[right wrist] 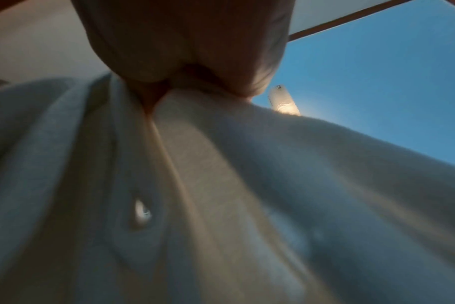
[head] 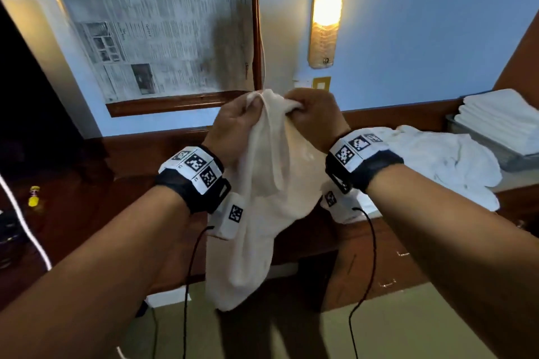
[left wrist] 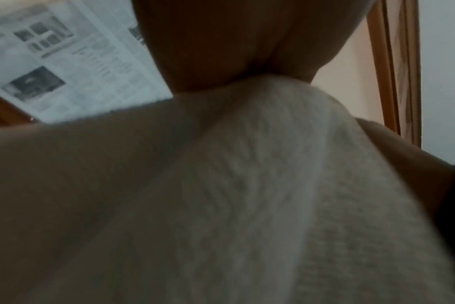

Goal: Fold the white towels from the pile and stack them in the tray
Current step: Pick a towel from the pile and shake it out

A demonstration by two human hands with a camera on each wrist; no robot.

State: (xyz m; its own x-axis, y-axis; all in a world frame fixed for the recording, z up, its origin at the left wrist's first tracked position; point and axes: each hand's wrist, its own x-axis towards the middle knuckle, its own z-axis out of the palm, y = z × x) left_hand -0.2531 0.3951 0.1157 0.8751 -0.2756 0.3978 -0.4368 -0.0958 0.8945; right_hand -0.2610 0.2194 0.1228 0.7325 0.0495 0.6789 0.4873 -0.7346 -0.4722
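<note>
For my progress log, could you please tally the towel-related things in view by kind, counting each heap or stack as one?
Towel held up in both hands: 1, gripped by the left hand and right hand
Loose towel pile on the counter: 1
Folded towel stack: 1
Tray: 1
Total: 4. The towels within the pile and stack cannot be counted reliably.

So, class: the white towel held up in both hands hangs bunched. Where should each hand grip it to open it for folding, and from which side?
Grip the towel along its top edge, each hand sliding outward to a corner. The left hand and right hand pinch it close together, so it hangs in bunched pleats.
</note>
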